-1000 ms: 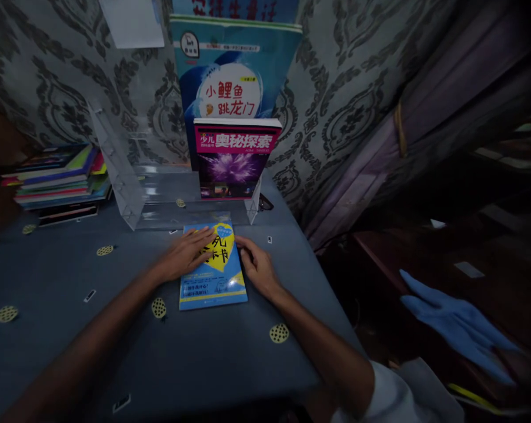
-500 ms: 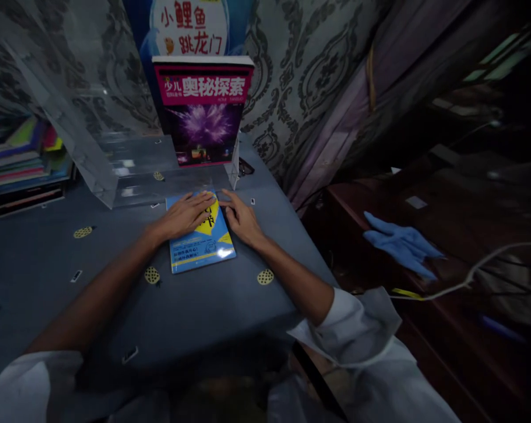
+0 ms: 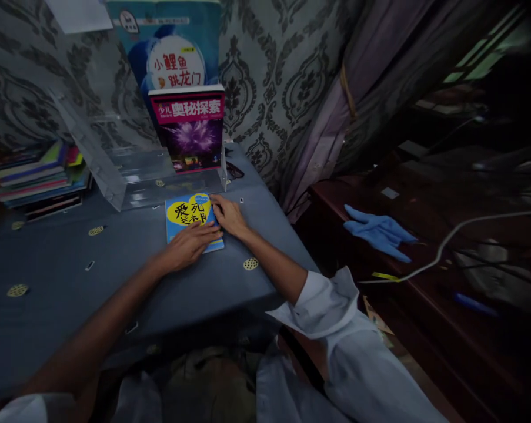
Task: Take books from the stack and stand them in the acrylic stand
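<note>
A small blue book (image 3: 177, 205) with a yellow heart and black lettering lies closed on the table, in front of a clear display stand (image 3: 115, 191). My left hand (image 3: 189, 245) rests flat across the lower part of its cover, fingers stretched out and hiding some of the print. At the book's upper right edge is my right hand (image 3: 230, 216), its fingers slightly bent and touching the cover's edge, without a grip around it. Upright in the stand is a pink and purple book (image 3: 194, 138), with a taller blue book (image 3: 172, 50) behind it.
A stack of books (image 3: 40, 182) stands at the left of the grey cloth-covered table (image 3: 93, 299). Dark glasses (image 3: 235, 170) lie beside the stand. To the right, a blue glove (image 3: 377, 232) and a white cable (image 3: 446, 241) rest on a dark red surface.
My left hand has slid down from the top of the cover to its lower part, uncovering the heart. My right hand stays by the right edge. The camera view has shifted.
</note>
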`<state>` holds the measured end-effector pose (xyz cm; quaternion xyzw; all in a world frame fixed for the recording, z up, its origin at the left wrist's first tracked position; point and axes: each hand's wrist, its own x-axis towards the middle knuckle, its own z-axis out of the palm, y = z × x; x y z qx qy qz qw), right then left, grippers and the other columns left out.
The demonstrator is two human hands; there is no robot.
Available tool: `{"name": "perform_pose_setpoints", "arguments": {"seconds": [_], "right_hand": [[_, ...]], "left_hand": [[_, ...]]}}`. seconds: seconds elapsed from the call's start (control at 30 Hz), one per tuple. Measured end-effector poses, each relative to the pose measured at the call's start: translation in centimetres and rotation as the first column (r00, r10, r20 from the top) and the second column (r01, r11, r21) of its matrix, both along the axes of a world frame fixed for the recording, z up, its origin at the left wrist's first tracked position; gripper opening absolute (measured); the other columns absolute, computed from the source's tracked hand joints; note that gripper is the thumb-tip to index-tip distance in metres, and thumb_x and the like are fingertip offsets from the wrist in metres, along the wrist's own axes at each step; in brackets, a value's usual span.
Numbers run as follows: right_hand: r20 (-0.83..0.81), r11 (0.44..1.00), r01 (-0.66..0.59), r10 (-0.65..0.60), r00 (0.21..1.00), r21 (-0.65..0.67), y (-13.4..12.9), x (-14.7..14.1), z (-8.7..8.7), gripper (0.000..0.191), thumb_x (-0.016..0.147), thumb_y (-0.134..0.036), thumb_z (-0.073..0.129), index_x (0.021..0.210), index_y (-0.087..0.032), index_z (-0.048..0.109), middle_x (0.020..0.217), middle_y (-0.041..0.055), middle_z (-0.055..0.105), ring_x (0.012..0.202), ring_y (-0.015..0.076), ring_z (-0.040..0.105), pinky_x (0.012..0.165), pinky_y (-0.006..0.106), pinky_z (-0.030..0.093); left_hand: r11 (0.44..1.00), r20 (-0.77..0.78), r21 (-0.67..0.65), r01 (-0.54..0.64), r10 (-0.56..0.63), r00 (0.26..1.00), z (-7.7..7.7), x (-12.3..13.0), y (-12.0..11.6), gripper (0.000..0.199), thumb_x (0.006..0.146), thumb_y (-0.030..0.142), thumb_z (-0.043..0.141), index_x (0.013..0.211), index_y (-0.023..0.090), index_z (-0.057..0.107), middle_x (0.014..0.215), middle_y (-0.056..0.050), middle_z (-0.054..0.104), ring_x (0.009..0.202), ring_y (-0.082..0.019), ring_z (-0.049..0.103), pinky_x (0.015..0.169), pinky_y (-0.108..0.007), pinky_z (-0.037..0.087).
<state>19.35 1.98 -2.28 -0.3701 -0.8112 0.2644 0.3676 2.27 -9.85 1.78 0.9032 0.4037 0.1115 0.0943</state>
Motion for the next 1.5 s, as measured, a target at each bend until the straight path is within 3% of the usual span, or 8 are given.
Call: {"name": "perform_pose_setpoints", "arguments": {"seconds": [0.23, 0.6, 0.9, 1.1, 1.2, 1.27, 1.4, 1.5], "right_hand": [[0.000, 1.000, -0.007, 0.007, 1.000, 0.030, 0.3, -0.1, -0.3, 0.039, 0.091, -0.013, 0.047, 0.127, -0.015, 0.062, 0.119, 0.0102, 0.073, 0.111, 0.0243, 0.067, 0.102, 0.039, 0.050], [-0.011, 0.996, -0.003, 0.004, 1.000, 0.089, 0.6, 0.3, -1.1, 0.036, 0.091, -0.019, 0.051, 0.123, -0.020, 0.066, 0.118, 0.0079, 0.074, 0.110, 0.0239, 0.065, 0.103, 0.041, 0.048], [0.000, 0.997, -0.021, 0.021, 1.000, 0.079, 0.2, 0.6, -0.6, 0.034, 0.092, -0.025, 0.052, 0.123, -0.021, 0.066, 0.118, 0.0080, 0.074, 0.111, 0.0277, 0.065, 0.104, 0.047, 0.048], [0.064, 0.997, -0.001, -0.003, 0.998, 0.073, -0.2, 0.8, 0.2, 0.035, 0.092, -0.024, 0.052, 0.124, -0.019, 0.066, 0.119, 0.0104, 0.073, 0.111, 0.0297, 0.064, 0.102, 0.048, 0.049], [0.053, 0.995, -0.028, 0.023, 0.998, 0.096, -2.5, 0.3, 1.1, 0.037, 0.095, -0.027, 0.051, 0.129, -0.021, 0.063, 0.128, 0.0100, 0.069, 0.123, 0.0297, 0.059, 0.111, 0.052, 0.043], [0.057, 0.985, -0.135, 0.129, 0.990, 0.106, -5.6, -0.5, 1.7, 0.041, 0.098, -0.034, 0.050, 0.137, -0.023, 0.058, 0.140, 0.0088, 0.062, 0.134, 0.0282, 0.051, 0.118, 0.052, 0.036], [0.144, 0.907, -0.417, 0.406, 0.902, 0.054, -12.8, -3.0, 2.2, 0.060, 0.102, -0.048, 0.043, 0.155, -0.022, 0.035, 0.161, 0.0090, 0.038, 0.153, 0.0240, 0.025, 0.124, 0.048, 0.028], [0.177, 0.885, -0.465, 0.461, 0.870, -0.021, -15.5, -3.8, 2.0, 0.074, 0.102, -0.054, 0.039, 0.160, -0.012, 0.019, 0.166, 0.0173, 0.023, 0.156, 0.0249, 0.012, 0.126, 0.050, 0.023]], "left_hand": [[0.998, -0.016, 0.064, 0.008, -0.007, 1.000, -0.9, 0.7, -2.2, 0.043, 0.106, 0.025, 0.032, 0.145, 0.023, 0.049, 0.153, -0.004, 0.049, 0.148, -0.016, 0.036, 0.122, -0.045, 0.027], [0.972, -0.168, 0.126, -0.199, 0.219, 0.961, -1.4, 4.2, -5.6, 0.058, 0.106, 0.044, 0.033, 0.156, 0.015, 0.030, 0.159, -0.012, 0.038, 0.152, -0.026, 0.025, 0.125, -0.053, 0.018], [0.952, -0.113, 0.157, -0.265, 0.284, 0.952, -1.4, 2.5, -8.1, 0.076, 0.103, 0.058, 0.031, 0.160, 0.013, 0.014, 0.162, -0.018, 0.031, 0.153, -0.029, 0.022, 0.124, -0.050, 0.021], [0.880, -0.081, 0.193, -0.434, 0.455, 0.887, -2.3, 0.8, -10.2, 0.073, 0.103, 0.057, 0.031, 0.160, 0.014, 0.017, 0.161, -0.018, 0.032, 0.152, -0.030, 0.025, 0.122, -0.050, 0.026], [0.805, -0.053, 0.229, -0.547, 0.572, 0.819, -2.8, 0.5, -10.9, 0.072, 0.103, 0.055, 0.032, 0.158, 0.011, 0.020, 0.160, -0.021, 0.034, 0.151, -0.032, 0.028, 0.120, -0.055, 0.028], [0.773, -0.040, 0.253, -0.582, 0.610, 0.792, -3.1, 0.5, -11.1, 0.070, 0.103, 0.052, 0.035, 0.156, 0.008, 0.024, 0.159, -0.023, 0.035, 0.150, -0.034, 0.030, 0.119, -0.057, 0.028], [0.788, -0.055, 0.269, -0.554, 0.587, 0.808, -3.6, 0.2, -11.3, 0.059, 0.100, 0.036, 0.042, 0.152, 0.009, 0.035, 0.154, -0.022, 0.043, 0.147, -0.034, 0.035, 0.120, -0.056, 0.026], [0.795, -0.072, 0.273, -0.541, 0.578, 0.813, -3.8, 0.0, -11.3, 0.059, 0.096, 0.027, 0.043, 0.152, 0.010, 0.037, 0.153, -0.020, 0.046, 0.148, -0.032, 0.035, 0.120, -0.054, 0.026]]}}
